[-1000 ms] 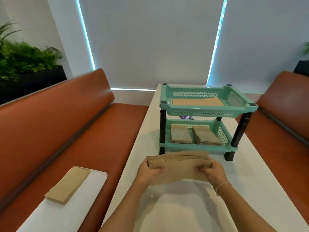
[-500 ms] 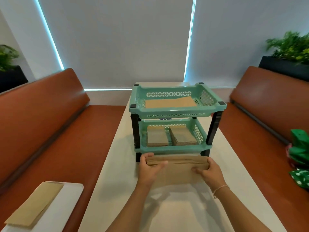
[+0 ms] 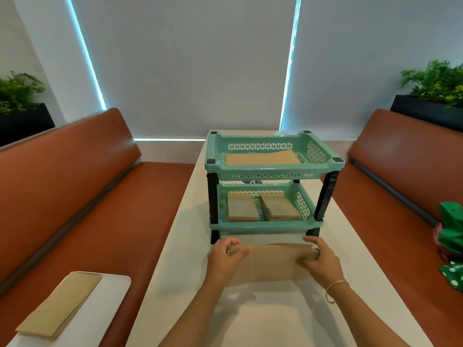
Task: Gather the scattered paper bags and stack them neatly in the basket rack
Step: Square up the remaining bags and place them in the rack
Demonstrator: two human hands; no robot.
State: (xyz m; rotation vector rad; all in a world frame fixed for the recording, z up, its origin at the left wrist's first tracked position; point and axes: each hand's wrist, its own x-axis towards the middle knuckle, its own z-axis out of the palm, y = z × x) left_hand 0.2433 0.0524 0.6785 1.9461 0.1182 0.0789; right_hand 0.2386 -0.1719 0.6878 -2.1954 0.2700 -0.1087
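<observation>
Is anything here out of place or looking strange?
Yes. One tan paper bag lies apart on a white tray on the orange bench seat, far from the mint-green two-tier basket rack. The brown paper bags held by the left hand and right hand look uneven.

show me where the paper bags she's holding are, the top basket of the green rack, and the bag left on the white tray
held paper bags (image 3: 270,265), head view, middle of the brown face between the hands.
top basket (image 3: 269,169), head view, front rim.
bag on the white tray (image 3: 62,303), head view, centre of its flat face.
</observation>
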